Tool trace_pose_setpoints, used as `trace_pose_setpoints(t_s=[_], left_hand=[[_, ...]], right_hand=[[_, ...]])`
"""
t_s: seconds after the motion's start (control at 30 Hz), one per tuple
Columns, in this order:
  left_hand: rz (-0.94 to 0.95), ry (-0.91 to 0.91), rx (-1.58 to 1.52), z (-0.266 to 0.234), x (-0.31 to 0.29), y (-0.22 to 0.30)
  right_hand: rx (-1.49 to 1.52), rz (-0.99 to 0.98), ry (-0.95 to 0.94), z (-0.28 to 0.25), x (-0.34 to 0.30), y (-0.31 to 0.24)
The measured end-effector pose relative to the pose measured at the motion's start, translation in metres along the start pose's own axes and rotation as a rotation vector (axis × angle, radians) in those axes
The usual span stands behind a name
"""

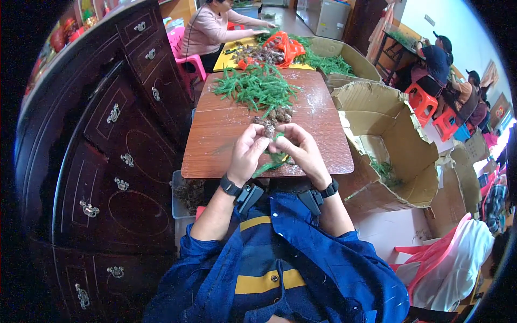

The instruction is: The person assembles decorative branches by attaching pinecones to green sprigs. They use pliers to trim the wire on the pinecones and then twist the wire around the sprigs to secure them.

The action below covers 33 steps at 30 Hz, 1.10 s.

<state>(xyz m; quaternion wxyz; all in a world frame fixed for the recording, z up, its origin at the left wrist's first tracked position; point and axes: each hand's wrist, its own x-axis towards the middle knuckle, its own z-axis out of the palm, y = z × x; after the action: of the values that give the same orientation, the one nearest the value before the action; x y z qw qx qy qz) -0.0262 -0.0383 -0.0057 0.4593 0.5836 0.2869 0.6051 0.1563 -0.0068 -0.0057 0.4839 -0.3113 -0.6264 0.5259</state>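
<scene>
Head view: small brown pine cone [269, 130] pinched between both hands above the near edge of the wooden table [226, 129], with green sprigs [276, 159] trailing below the fingers. Cone looks light, dry and rough-scaled, likely brittle at the tips; best taken by its body with fingertips. Sprigs look thin, limp and easily bent, so they want a light hold near the stem.

Left hand [246, 152] curled, thumb and fingers closed on the cone's left side, wrist raised, forearm coming up from the lower edge. Right hand [301, 151] mirrors it, fingers closed on the right side, possibly also trapping a sprig; cannot tell exactly.

Just beyond, a small heap of cones [280, 114]; farther, a pile of green sprigs [256, 86]. Torn cardboard box [398, 134] to the right, dark drawer cabinet [124, 134] to the left. Another person [210, 27] sits at the far end.
</scene>
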Motion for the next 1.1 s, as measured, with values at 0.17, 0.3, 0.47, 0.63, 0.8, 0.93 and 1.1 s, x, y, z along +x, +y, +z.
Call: trace_pose_setpoints(t_s=[0.17,0.3,0.47,0.63,0.8,0.93,1.1], left_hand=[[0.016,-0.049,-0.072,-0.002,0.001,-0.007],[0.007,-0.031,-0.093,-0.002,0.006,-0.008],[0.001,0.101,-0.030,-0.002,0.008,-0.011],[0.147,0.324,0.532,0.002,0.004,0.007],[0.185,0.251,0.819,0.015,-0.004,0.027],[0.179,0.268,0.854,0.023,-0.006,0.032],[0.160,0.246,0.973,0.026,-0.007,0.038]], right_hand=[[0.034,0.047,-0.053,-0.002,0.000,0.008],[0.001,0.035,-0.028,-0.002,-0.002,0.005],[-0.073,-0.014,0.028,0.001,0.000,-0.001],[-0.184,-0.026,0.154,-0.005,0.002,0.003],[-0.134,-0.069,0.276,-0.004,0.002,-0.002],[-0.717,-0.595,0.454,-0.010,0.009,0.002],[-0.439,-0.336,0.393,-0.002,0.001,-0.010]])
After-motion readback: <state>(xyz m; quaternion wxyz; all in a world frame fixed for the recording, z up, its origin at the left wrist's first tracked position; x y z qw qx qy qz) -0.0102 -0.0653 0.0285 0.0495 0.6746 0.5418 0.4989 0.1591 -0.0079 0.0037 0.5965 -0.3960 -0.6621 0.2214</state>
